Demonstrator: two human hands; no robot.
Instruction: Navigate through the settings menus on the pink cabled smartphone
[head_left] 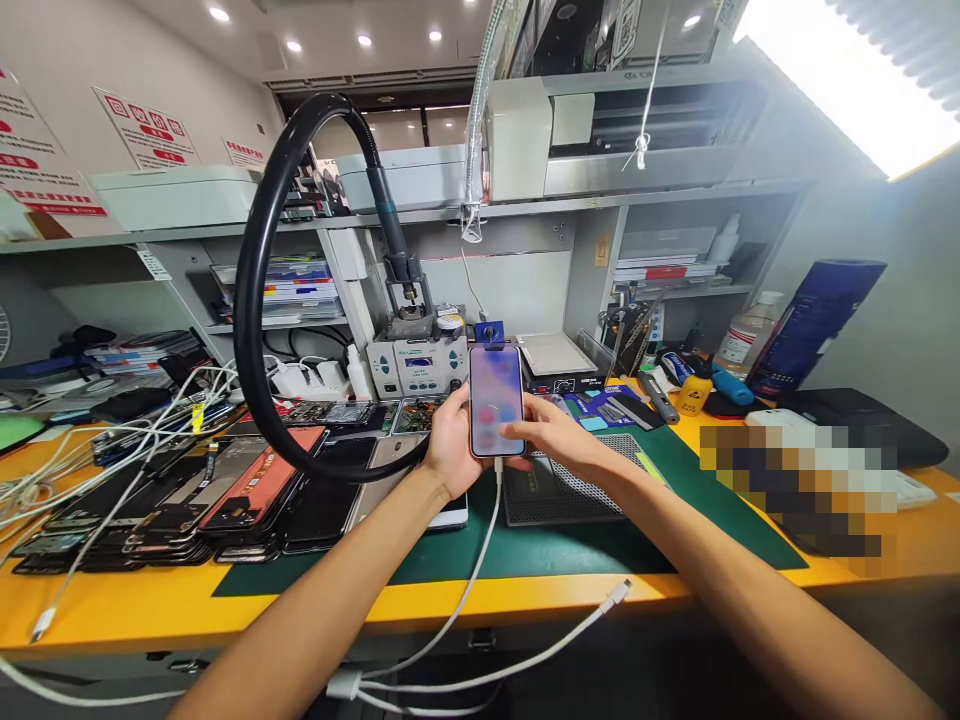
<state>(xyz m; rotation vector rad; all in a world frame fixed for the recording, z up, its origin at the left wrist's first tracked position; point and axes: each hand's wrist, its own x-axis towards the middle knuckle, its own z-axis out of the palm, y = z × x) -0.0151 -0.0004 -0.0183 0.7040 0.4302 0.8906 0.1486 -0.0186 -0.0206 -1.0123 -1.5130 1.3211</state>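
Note:
A smartphone with a lit, blurry purple-blue screen stands upright in front of me, above the work mat. My left hand grips its left side and lower back. My right hand is at the right edge, its thumb resting on the lower part of the screen; some of its fingers are hidden by the phone. From the phone's bottom end a white charging cable hangs down toward a white cable splitter. Another lead ends in a loose plug near the table's front edge.
Stacked phone screens and parts cover the left of the green mat. A thick black hose arches over them from the soldering station. A perforated black plate lies right of the phone. Bottles and tools crowd the right back.

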